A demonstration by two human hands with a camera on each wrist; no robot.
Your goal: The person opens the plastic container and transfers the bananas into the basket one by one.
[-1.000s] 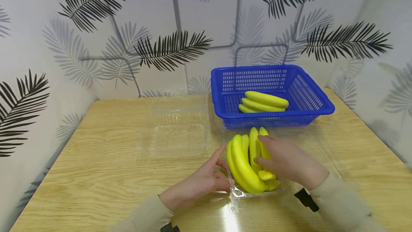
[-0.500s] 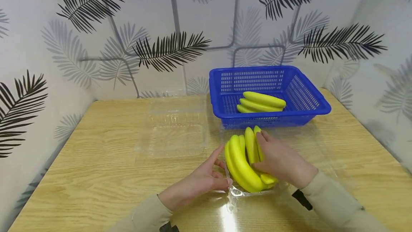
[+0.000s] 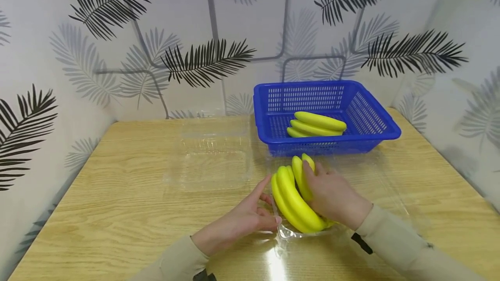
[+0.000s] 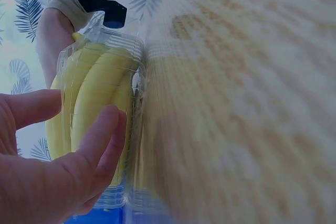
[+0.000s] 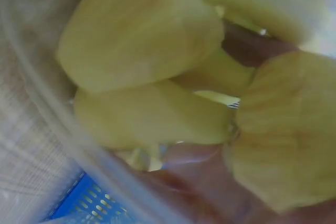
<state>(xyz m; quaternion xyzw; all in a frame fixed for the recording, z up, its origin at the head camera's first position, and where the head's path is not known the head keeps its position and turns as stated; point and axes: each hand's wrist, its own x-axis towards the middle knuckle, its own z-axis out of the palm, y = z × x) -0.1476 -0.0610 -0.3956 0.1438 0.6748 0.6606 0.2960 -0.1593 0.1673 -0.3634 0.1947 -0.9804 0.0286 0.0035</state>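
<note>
A clear plastic clamshell box (image 3: 287, 232) full of yellow bananas (image 3: 291, 203) stands near the front of the table. My left hand (image 3: 244, 217) touches the box's left side; in the left wrist view its fingers (image 4: 100, 135) lie fairly straight against the clear wall. Inside the box, my right hand (image 3: 333, 194) grips the bananas on the right (image 3: 300, 174), fingers bent over them. Up close in the right wrist view, thick banana ends (image 5: 142, 30) crowd the picture, with part of the hand (image 5: 194, 182) behind them. The right fingertips are mostly hidden.
Behind the box stands a blue slotted basket (image 3: 328, 139), with several bananas (image 3: 318, 124) lying in it. A second clear clamshell box (image 3: 215, 170) sits open to the left on the wooden table (image 3: 117, 194). A patterned wall (image 3: 250, 21) borders the back.
My right hand has shifted left and pushed the right-hand bananas closer to the others, their tips now leaning left. The left hand has barely moved. The head view has shifted slightly.
</note>
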